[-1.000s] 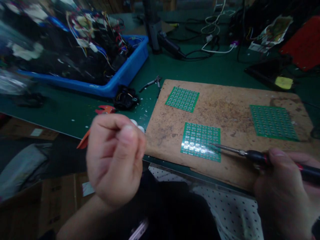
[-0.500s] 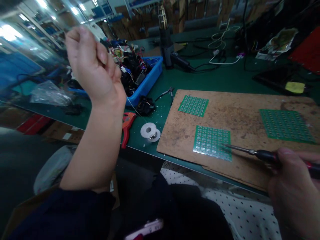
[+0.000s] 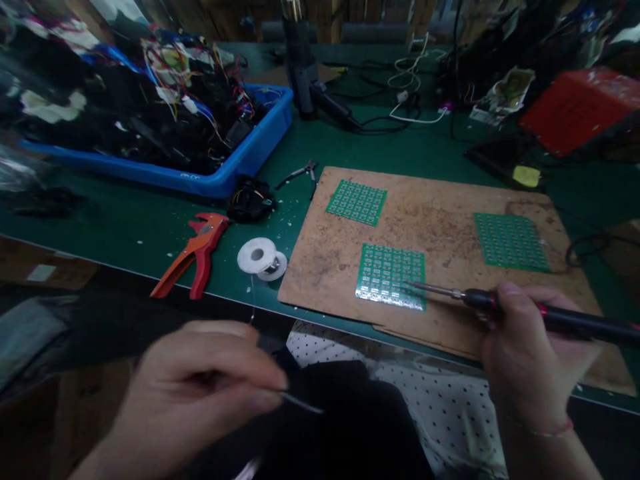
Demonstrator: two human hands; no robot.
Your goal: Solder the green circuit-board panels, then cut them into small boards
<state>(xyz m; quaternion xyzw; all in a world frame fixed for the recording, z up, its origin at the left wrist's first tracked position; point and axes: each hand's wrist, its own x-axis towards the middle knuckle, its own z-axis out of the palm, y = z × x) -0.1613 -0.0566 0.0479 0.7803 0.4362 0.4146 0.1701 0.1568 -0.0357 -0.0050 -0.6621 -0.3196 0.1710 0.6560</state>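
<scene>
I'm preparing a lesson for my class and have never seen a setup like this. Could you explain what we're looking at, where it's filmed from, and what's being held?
There is no machine arm here: these are a person's own bare hands, seen by one camera worn on the head, looking forward and down.

The left hand pinches a thin wire between thumb and finger, in front of the bench's edge. The right hand grips what looks like a soldering iron, its tip at the nearest of three green circuit panels; whether it touches is hard to tell.

The panels lie on a brown board on a green bench. To its left are a spool, a red-and-orange tool and a blue bin of wired parts.
</scene>
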